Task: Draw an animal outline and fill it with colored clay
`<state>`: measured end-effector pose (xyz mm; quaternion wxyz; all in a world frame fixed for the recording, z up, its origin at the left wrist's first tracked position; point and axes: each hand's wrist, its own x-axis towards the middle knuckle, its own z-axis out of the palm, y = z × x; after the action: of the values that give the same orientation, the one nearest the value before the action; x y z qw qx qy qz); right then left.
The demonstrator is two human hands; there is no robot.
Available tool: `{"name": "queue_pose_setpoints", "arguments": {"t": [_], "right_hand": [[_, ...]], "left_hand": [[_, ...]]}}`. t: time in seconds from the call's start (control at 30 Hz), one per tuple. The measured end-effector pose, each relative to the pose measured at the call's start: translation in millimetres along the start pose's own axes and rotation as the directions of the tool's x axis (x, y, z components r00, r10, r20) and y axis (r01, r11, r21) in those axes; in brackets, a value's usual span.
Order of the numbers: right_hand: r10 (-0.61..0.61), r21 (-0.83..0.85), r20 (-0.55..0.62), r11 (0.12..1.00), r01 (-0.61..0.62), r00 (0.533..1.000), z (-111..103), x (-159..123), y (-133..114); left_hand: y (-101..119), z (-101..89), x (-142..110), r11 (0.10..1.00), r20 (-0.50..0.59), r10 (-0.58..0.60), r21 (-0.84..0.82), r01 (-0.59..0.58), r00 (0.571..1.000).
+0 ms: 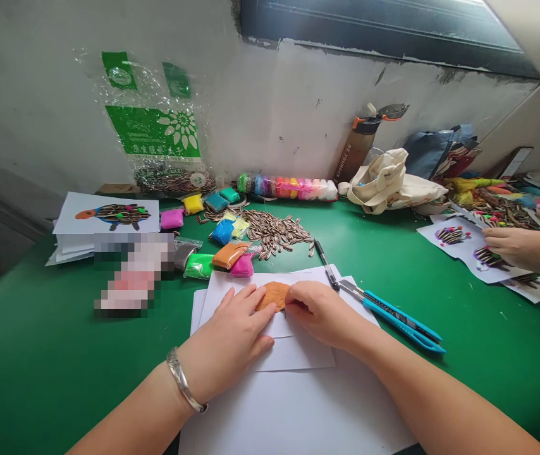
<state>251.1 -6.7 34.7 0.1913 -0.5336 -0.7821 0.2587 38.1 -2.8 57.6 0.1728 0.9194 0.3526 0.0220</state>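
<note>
A flat rounded piece of orange modelling clay (pixel 274 296) lies on a small white sheet of paper (pixel 298 354). From the left, my left hand (pixel 232 335) rests with its fingers stretched and spread, the fingertips touching the clay's edge. My right hand (pixel 327 316) is closed at the clay's right edge, thumb and forefinger pinched there; its fingertips are partly hidden. Just below the clay, small dark marks show on the paper. Under the small sheet lie larger white sheets (pixel 327 411).
Sunflower seeds (pixel 277 230) lie loose behind the paper, beside several clay packets (pixel 229 254). A black pen (pixel 327 265) and a blue utility knife (pixel 400 319) sit to the right. A finished turtle picture (pixel 109 215) is at left. Another person's hand (pixel 521 246) reaches over papers at right.
</note>
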Motion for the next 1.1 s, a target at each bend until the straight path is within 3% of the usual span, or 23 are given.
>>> {"name": "queue_pose_setpoints", "arguments": {"t": [0.2,0.43,0.57,0.83,1.1], "right_hand": [[-0.008,0.09,0.022,0.996,0.006,1.0,-3,-1,1],[-0.012,0.083,0.012,0.997,0.011,1.0,-4,-1,2],[-0.012,0.135,0.033,0.991,0.007,0.999,-6,-2,6],[-0.138,0.019,-0.044,0.99,0.139,0.989,11,-3,1],[-0.16,0.038,-0.078,0.986,0.163,0.984,15,0,0]], "left_hand": [[1,-1.6,1,1.0,0.008,0.004,-0.008,-0.004,1.0],[-1,-7.6,-3,0.995,0.036,-0.004,-0.099,0.008,0.999],[-7,-14.7,-3,0.984,-0.012,0.019,-0.179,-0.021,1.0],[-10,-13.7,-4,0.993,0.034,-0.022,-0.114,0.026,0.999],[-6,-10.8,-3,0.999,-0.008,0.013,-0.053,-0.013,1.0]]}}
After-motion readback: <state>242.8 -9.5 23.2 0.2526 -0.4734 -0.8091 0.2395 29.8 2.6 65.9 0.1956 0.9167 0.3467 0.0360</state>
